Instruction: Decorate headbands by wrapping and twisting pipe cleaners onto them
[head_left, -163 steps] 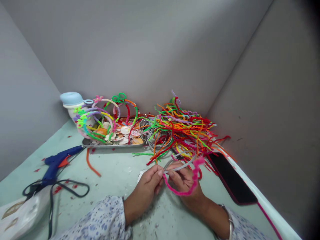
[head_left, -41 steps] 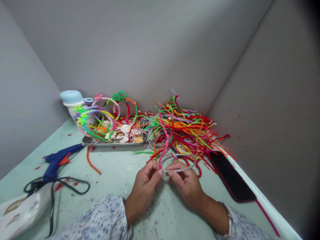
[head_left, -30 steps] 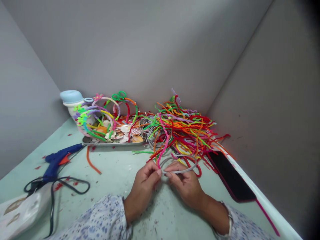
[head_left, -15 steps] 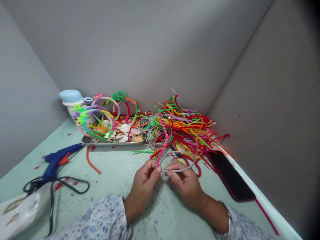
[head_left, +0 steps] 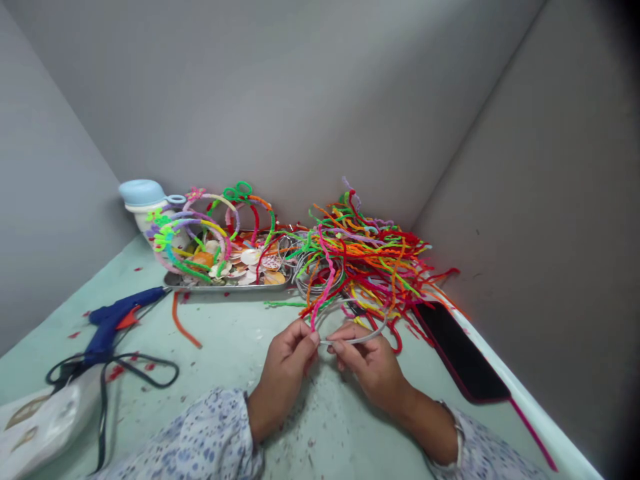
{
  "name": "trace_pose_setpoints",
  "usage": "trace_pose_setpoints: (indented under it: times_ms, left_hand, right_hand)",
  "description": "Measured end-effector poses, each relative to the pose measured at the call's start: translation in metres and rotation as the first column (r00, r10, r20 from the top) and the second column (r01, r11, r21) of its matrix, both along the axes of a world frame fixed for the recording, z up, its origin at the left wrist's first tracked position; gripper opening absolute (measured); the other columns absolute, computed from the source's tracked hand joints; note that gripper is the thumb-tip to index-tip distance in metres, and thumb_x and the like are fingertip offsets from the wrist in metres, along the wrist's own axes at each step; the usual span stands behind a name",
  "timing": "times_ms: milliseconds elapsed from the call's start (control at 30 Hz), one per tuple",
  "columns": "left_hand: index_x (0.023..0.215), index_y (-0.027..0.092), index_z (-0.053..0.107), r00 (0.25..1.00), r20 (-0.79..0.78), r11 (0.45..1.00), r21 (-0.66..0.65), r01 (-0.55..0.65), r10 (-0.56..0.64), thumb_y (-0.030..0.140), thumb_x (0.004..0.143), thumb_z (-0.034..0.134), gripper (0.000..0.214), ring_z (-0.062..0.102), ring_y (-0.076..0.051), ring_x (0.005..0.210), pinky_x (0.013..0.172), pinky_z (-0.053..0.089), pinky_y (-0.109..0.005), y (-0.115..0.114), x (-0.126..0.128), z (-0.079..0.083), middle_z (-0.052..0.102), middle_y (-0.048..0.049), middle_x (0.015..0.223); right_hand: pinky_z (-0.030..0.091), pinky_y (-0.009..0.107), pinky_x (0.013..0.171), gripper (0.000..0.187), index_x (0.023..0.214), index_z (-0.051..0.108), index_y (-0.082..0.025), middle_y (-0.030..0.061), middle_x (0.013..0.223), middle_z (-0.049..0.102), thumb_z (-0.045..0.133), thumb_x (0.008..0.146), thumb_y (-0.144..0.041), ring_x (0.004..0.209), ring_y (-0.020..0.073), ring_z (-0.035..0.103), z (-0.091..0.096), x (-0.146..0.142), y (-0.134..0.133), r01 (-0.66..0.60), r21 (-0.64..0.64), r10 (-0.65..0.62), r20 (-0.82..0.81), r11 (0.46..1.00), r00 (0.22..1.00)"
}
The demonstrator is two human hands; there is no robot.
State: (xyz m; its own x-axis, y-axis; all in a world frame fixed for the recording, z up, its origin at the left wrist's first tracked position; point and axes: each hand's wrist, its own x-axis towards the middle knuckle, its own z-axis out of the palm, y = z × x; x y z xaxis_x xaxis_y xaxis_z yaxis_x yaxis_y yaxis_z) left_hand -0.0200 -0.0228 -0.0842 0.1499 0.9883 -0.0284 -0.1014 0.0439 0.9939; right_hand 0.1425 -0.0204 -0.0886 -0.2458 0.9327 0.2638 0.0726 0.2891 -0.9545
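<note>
Here, pink strand [head_left: 329, 280] in left hand [head_left: 287, 361]

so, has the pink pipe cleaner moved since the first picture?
Yes. The pink pipe cleaner has swung left and up in the view, away from the phone; its lower end is pinched in the left hand.

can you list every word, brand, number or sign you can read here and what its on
No readable text anywhere in view.
White bag: brown marks, no legible words.
Pieces in the metal tray: markings too small to tell whether any is lettering.
Blue glue gun, black phone-like device, grey hoop and pink fuzzy stem: none legible.
</note>
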Motion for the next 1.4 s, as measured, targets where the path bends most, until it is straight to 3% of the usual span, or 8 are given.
trace_pose_setpoints:
  times_ms: [233,467,667,767,933,1133,1400]
  left_hand:
    - [0.065,0.018,0.046,1.0,0.026,1.0,-0.019,0.006,-0.005,0.031,0.084,0.053,0.025,0.03,-0.008,0.046,0.045,0.024,-0.02,0.001,0.0,0.001,0.039,0.007,0.052]
    - [0.065,0.018,0.046,0.999,0.042,0.999,-0.025,0.021,-0.02,0.029,0.082,0.055,0.022,0.034,-0.009,0.054,0.05,0.027,-0.02,0.003,-0.001,-0.003,0.041,0.0056,0.058]
    - [0.065,0.018,0.046,0.999,0.021,0.999,-0.008,0.035,-0.035,0.027,0.082,0.054,0.022,0.032,-0.009,0.052,0.05,0.027,-0.021,0.004,-0.001,-0.004,0.04,0.0059,0.056]
    - [0.065,0.018,0.046,0.999,0.009,0.999,-0.009,0.048,-0.048,0.029,0.084,0.055,0.024,0.03,-0.008,0.051,0.048,0.025,-0.021,0.004,0.0,0.0,0.038,0.0065,0.055]
    - [0.075,0.018,0.05,0.997,-0.005,0.996,0.049,0.073,-0.073,0.034,0.09,0.05,0.023,0.034,-0.009,0.053,0.049,0.029,-0.02,0.002,0.001,0.005,0.041,0.0055,0.061]
    - [0.099,0.021,0.05,0.999,-0.036,0.995,0.095,-0.002,0.005,0.028,0.089,0.053,0.012,0.041,-0.008,0.058,0.054,0.035,-0.02,-0.003,0.002,0.005,0.049,0.0043,0.076]
    - [0.091,0.02,0.056,0.982,-0.172,0.975,0.219,-0.042,0.081,0.024,0.086,0.056,0.006,0.046,-0.01,0.061,0.056,0.037,-0.02,-0.005,0.003,0.003,0.054,0.0029,0.073]
  right_hand:
    - [0.049,0.029,0.07,0.014,0.093,0.068,-0.02,0.0044,0.08,0.066,0.058,0.086,-0.014,0.077,0.0166,0.063,0.004,0.003,0.0,-0.035,0.342,-0.029,0.179,0.939,0.983]
    - [0.051,0.029,0.07,0.021,0.101,0.065,-0.018,0.0067,0.085,0.069,0.057,0.084,-0.008,0.08,0.0171,0.064,0.006,0.004,-0.001,-0.106,0.507,-0.02,0.237,0.855,0.971]
    - [0.052,0.03,0.07,0.022,0.102,0.064,-0.017,0.0087,0.088,0.069,0.058,0.083,-0.009,0.082,0.0186,0.064,0.005,0.005,-0.001,-0.143,0.576,-0.049,0.305,0.805,0.951]
    - [0.051,0.03,0.071,0.019,0.1,0.065,-0.019,0.0065,0.085,0.068,0.057,0.084,-0.01,0.08,0.0179,0.064,0.003,0.004,0.0,-0.08,0.527,-0.065,0.252,0.846,0.966]
    - [0.049,0.029,0.069,0.011,0.092,0.066,-0.022,0.0023,0.077,0.064,0.057,0.088,-0.017,0.073,0.0159,0.061,-0.002,0.003,0.001,0.104,0.328,-0.151,0.12,0.939,0.981]
    - [0.047,0.027,0.065,0.01,0.09,0.066,-0.022,0.0013,0.075,0.061,0.056,0.089,-0.023,0.071,0.0155,0.06,-0.004,0.004,0.001,0.139,0.218,-0.163,0.1,0.966,0.981]
    - [0.045,0.025,0.058,0.012,0.09,0.066,-0.021,0.0009,0.074,0.06,0.055,0.091,-0.025,0.063,0.0134,0.057,-0.005,0.005,-0.001,0.14,0.176,-0.152,0.053,0.974,0.987]
